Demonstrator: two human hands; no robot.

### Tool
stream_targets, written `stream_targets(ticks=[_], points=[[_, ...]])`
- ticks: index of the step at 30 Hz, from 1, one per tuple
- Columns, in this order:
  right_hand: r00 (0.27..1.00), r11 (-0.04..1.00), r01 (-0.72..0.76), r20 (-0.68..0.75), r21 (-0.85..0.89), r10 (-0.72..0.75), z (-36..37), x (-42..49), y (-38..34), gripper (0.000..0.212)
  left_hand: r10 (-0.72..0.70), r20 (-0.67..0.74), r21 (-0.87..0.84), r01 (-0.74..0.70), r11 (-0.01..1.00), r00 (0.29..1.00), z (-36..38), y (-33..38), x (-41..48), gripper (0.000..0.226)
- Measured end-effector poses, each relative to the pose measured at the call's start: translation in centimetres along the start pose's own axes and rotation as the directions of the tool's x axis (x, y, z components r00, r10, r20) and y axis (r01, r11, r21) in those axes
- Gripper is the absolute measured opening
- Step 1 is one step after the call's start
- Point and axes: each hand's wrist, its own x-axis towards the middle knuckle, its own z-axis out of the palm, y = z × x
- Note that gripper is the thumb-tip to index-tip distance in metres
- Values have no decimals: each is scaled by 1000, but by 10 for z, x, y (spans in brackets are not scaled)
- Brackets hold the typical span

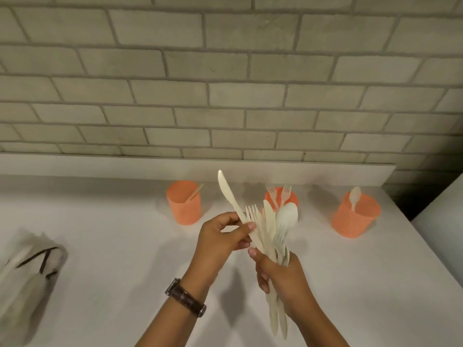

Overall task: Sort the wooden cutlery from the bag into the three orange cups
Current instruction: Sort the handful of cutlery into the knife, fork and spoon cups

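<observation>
Clearly the left hand [220,236] pinches a knife [226,191] by its lower shaft, fingers curled on it, while the right hand [283,279] grips a mixed bundle [273,229] of cutlery above the tabletop [112,234]. Forks stand in the middle cup [293,197] and a spoon in the right cup [355,219], so the knife likely belongs in the left cup [184,206]. Draw it out along the bundle so no neighbour snags, then lower it in upright.

Bag [27,279] lies left of three cups [184,202].
</observation>
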Motion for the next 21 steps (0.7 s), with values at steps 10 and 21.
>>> stream_targets(ticks=[10, 21], points=[[994, 992, -100, -26, 78, 102, 14, 19, 4, 18, 152, -377, 22, -155, 988, 913, -115, 23, 96, 20], [994, 978, -94, -36, 187, 102, 14, 31, -4, 15, 47, -510, 588, 308, 748, 859, -119, -49, 152, 76]])
